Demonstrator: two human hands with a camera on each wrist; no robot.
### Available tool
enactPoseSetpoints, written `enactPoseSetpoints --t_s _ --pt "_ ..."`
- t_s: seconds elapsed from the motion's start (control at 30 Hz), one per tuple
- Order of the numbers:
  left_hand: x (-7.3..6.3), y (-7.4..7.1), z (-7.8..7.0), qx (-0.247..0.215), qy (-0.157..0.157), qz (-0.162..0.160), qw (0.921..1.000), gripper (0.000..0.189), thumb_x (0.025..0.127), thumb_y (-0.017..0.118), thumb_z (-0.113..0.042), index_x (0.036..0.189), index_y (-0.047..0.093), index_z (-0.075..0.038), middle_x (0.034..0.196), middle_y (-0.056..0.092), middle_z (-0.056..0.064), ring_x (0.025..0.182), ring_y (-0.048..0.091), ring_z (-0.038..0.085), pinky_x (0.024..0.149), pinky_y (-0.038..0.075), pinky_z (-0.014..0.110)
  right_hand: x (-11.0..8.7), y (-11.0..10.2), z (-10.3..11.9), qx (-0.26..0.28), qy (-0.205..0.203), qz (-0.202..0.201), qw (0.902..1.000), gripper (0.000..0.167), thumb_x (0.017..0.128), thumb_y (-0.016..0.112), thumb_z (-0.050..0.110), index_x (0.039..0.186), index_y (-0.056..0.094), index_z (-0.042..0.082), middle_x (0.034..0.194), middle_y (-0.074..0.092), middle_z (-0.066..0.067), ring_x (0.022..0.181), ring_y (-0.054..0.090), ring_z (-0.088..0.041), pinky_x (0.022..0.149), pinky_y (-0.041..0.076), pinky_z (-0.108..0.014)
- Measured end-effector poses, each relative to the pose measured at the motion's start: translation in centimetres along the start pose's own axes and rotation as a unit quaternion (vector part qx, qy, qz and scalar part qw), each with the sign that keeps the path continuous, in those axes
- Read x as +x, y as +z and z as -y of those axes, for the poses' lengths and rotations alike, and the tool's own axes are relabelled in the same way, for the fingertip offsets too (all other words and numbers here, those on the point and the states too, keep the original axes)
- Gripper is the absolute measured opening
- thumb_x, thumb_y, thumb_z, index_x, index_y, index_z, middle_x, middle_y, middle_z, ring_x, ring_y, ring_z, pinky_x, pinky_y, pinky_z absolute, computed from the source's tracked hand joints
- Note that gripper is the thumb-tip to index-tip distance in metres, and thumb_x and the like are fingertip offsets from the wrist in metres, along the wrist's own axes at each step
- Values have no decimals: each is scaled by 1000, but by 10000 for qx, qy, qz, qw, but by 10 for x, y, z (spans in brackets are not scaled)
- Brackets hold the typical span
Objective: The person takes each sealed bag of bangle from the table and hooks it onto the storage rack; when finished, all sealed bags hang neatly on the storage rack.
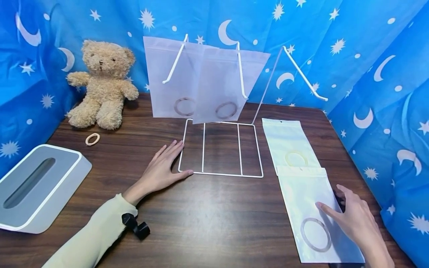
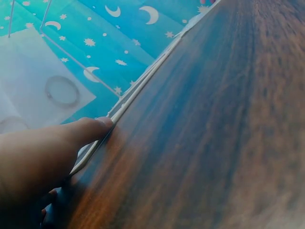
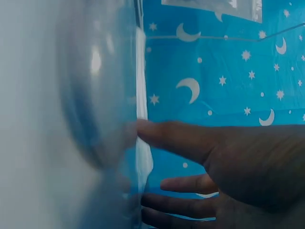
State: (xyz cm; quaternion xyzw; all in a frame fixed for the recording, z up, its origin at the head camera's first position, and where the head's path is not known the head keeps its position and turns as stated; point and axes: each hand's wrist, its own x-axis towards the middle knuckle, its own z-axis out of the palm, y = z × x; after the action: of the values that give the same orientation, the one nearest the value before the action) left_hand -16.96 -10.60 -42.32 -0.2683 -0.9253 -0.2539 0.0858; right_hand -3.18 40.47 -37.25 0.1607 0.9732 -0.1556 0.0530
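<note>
My left hand (image 1: 164, 167) lies flat on the table with spread fingers, touching the left side of a white wire display rack (image 1: 221, 174). In the left wrist view its thumb (image 2: 97, 125) meets the rack's base rail. Two translucent zip bags (image 1: 218, 80), each with a bangle inside, hang from the rack's left and middle hooks. At the right, my right hand (image 1: 358, 217) hovers over the right edge of a zip bag (image 1: 295, 201) containing a grey bangle (image 1: 302, 234). Its thumb (image 3: 176, 138) reaches the bag's surface; the other fingers extend past the edge.
Another zip bag (image 1: 281, 136) with a pale yellow bangle lies behind the front one, slightly overlapped. The rack's right hook (image 1: 303, 76) bears no bag. A teddy bear (image 1: 102, 83), a small wooden ring (image 1: 88, 140) and a grey-white tissue box (image 1: 60, 197) are at left.
</note>
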Motion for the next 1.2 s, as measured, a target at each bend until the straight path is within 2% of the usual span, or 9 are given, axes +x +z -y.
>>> enactPoseSetpoints --t_s 0.23,0.33,0.57,0.67,0.83,0.93,1.0,1.07,1.2 --pt "1 0 0 -20 25 -19 10000 96 84 64 -65 151 34 -2 157 32 10 146 22 26 117 12 46 -1 7 -1 486 -466 -553 9962 92 83 76 49 135 37 -15 119 46 -37 106 46 -52 81 40 -66" --pt "1 -1 0 -12 13 26 10000 96 85 63 -65 151 34 -2 157 31 10 146 22 26 117 12 46 -3 9 -2 863 -597 -874 9906 69 82 80 35 124 46 -8 110 45 -33 97 47 -45 69 47 -50" --pt "0 0 0 -25 -7 75 10000 96 85 62 -65 152 32 -2 157 30 10 146 21 25 118 11 45 -9 6 -3 1325 -1313 -1456 9716 18 83 80 19 97 69 12 94 65 -8 84 44 5 57 36 -21" --pt "-1 0 1 -29 -10 61 10000 96 85 62 -65 152 32 -2 157 30 10 146 21 25 118 11 45 -13 0 0 1578 -1147 -1162 9739 27 87 77 29 111 74 16 102 72 3 93 45 16 66 38 -15" --pt "0 0 1 -34 21 71 10000 96 86 61 -66 151 33 -2 157 31 11 146 21 26 118 11 45 -31 -20 19 2432 -843 -1187 9590 39 90 73 26 126 68 13 104 68 8 85 53 -2 62 43 -16" --pt "0 0 1 -26 28 86 10000 96 86 60 -66 152 33 -2 157 31 11 146 21 27 117 11 45 -41 -36 38 3108 -1115 -1802 9266 35 88 73 6 122 67 1 95 69 1 55 45 -9 42 32 -21" --pt "0 0 1 -7 24 94 10000 96 87 59 -67 152 33 -2 157 30 11 146 22 27 117 11 46 -45 -47 52 3657 -1396 -2163 8944 32 84 72 -7 116 67 -8 97 71 0 48 45 -8 38 31 -21" --pt "0 0 1 -3 17 103 9999 95 87 59 -66 152 32 -2 157 30 11 146 21 27 117 11 46 -46 -56 64 4381 -1976 -2409 8432 30 81 69 -18 111 64 -17 97 72 -6 42 45 -7 34 27 -22" --pt "0 -1 0 2 -2 95 10000 96 86 60 -66 152 32 -2 157 30 10 146 21 26 117 11 45 -40 -65 87 5399 -3122 -2616 7366 30 77 66 -25 106 59 -26 106 70 -19 74 71 -14 40 38 -12"
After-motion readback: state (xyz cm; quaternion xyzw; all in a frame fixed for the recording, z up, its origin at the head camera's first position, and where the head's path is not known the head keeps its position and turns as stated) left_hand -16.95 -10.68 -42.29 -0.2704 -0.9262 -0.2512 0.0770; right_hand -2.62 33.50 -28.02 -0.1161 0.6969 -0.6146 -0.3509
